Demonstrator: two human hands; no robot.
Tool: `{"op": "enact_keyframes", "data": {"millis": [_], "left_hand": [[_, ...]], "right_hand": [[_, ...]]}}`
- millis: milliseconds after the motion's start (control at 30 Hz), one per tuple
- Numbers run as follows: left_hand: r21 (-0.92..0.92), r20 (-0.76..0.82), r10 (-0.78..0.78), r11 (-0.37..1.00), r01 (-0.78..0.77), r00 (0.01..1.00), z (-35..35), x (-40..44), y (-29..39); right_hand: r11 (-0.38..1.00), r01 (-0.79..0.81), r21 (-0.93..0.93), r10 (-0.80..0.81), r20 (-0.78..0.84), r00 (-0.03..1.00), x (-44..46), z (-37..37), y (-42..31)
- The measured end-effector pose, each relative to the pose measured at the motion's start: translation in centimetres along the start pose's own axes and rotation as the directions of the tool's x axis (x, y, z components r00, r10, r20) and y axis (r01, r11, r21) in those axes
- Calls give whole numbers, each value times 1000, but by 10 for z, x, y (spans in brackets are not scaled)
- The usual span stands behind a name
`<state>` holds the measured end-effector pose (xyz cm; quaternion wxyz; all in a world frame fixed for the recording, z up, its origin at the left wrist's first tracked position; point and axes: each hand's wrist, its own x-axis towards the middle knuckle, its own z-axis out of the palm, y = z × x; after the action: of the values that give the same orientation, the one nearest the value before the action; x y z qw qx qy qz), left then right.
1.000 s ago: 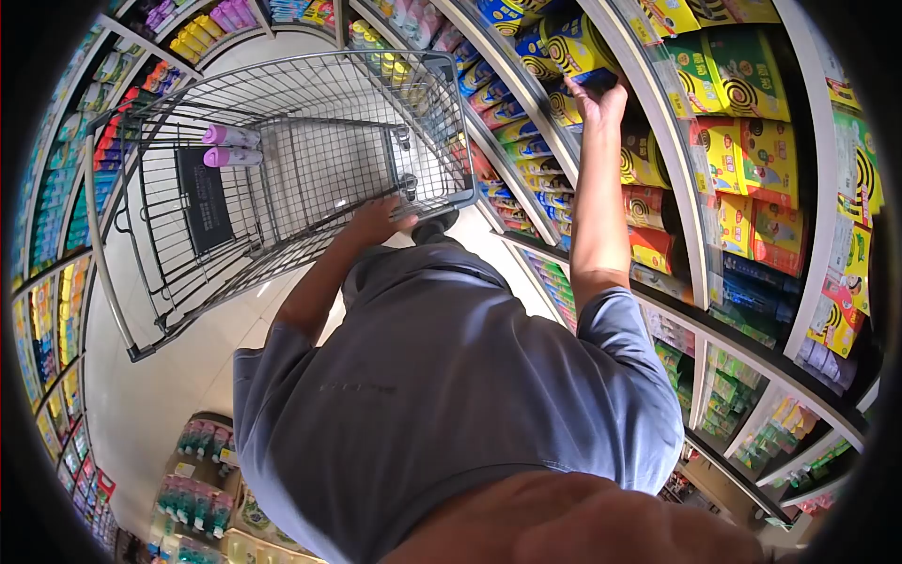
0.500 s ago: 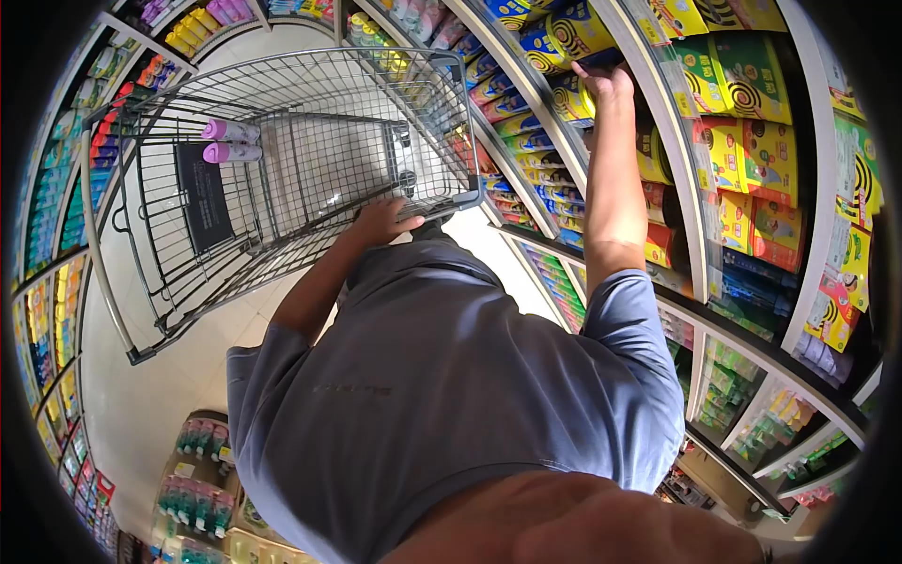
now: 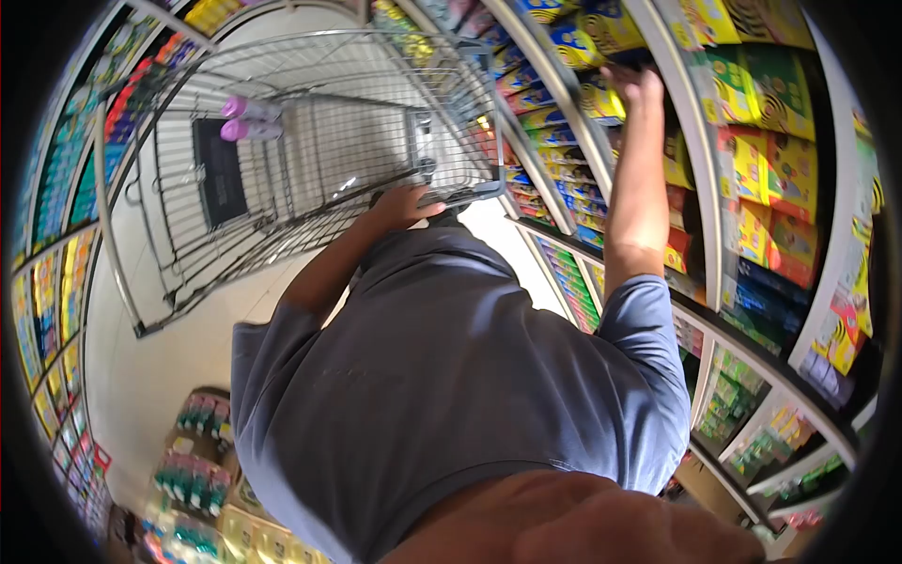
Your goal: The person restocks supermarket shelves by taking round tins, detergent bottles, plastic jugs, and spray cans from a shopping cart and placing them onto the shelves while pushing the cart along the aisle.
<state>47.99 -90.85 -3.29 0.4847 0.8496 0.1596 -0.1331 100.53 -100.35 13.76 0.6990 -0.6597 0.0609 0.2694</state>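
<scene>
My right hand (image 3: 639, 85) reaches up to a shelf on the right, palm up with its fingers apart and no item in it. Just beyond the fingers sit yellow-and-blue packs (image 3: 613, 26) printed with dark spirals; motion blur hides whether the fingertips touch one. At the near side of a wire shopping cart (image 3: 319, 105), my left hand (image 3: 406, 205) is closed over the rim, thumb on my side. Two pink-and-white bottles (image 3: 252, 119) lie side by side in the cart, near its handle end.
Shelves of green and yellow packs (image 3: 756, 89) rise close on my right. Across the aisle, a shelf holds teal bottles (image 3: 58, 169). A display stand with several bottles (image 3: 194, 479) stands at lower left. Pale tiled floor (image 3: 141, 404) shows beyond the cart.
The whole view has shifted, moving the cart, shelves and both hands rightward in the picture. My right hand looks more blurred at the same packs; my left hand stays at the cart rim.
</scene>
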Motion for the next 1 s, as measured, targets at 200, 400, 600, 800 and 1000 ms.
{"op": "enact_keyframes", "data": {"millis": [200, 400, 600, 800, 1000], "left_hand": [[-26, 101, -46, 998, 49, 994, 3, 0, -3], [-56, 210, -54, 996, 67, 976, 0, 1, -3], [60, -161, -267, 958, 280, 950, -71, -1, -72], [283, -707, -192, 805, 521, 681, -212, -35, -208], [583, -623, -235, 496, 644, 746, -277, -51, -228]], "right_hand": [[807, 528, -265, -527, 80, 846, -129, 49, 96], [10, 908, -419, -89, 904, 418, -245, 49, 260], [-45, 784, -619, 52, 782, 621, -256, 34, 292], [-50, 826, -561, 88, 821, 564, -257, 28, 294], [-66, 809, -584, 111, 802, 588, -276, 1, 305]]}}
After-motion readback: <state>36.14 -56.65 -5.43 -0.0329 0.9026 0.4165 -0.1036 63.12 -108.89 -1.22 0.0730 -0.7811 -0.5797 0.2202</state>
